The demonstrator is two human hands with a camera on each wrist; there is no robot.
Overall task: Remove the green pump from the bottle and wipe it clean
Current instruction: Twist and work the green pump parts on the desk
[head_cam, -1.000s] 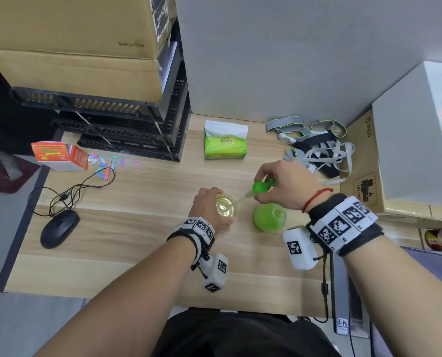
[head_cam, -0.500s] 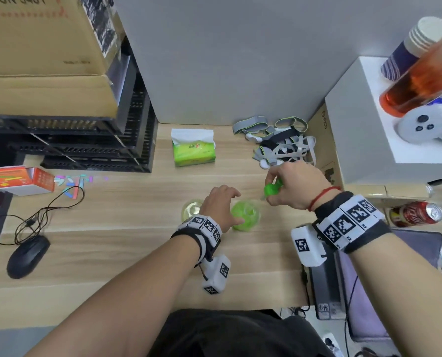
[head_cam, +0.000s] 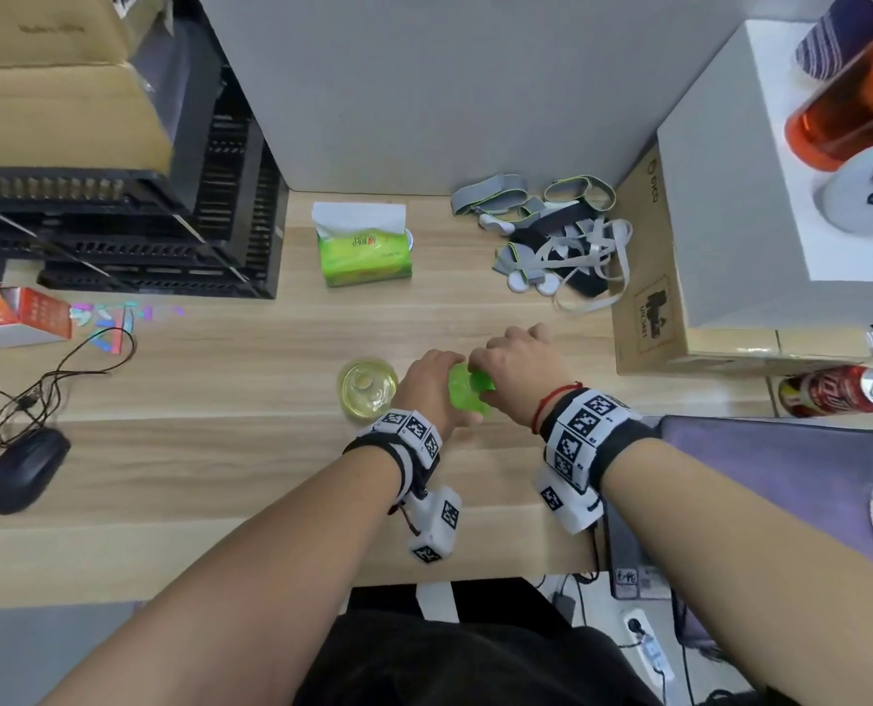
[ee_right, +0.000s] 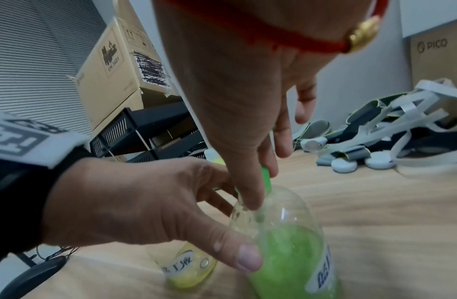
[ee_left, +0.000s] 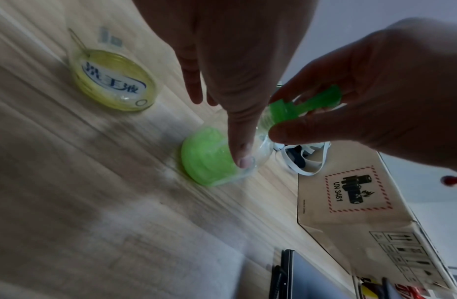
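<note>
While the left hand (head_cam: 430, 387) grips the green bottle (ee_right: 286, 252), the right hand (head_cam: 518, 372) pinches the green pump (ee_left: 306, 105) at its neck.

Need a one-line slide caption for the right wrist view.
Left hand steadies the green-liquid bottle while the right hand holds the green pump at its neck.

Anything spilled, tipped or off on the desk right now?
No spill shows. One oddity: the yellow bottle stands open with no pump, while the right hand holds the green pump at the green bottle, which the left hand steadies.
</note>
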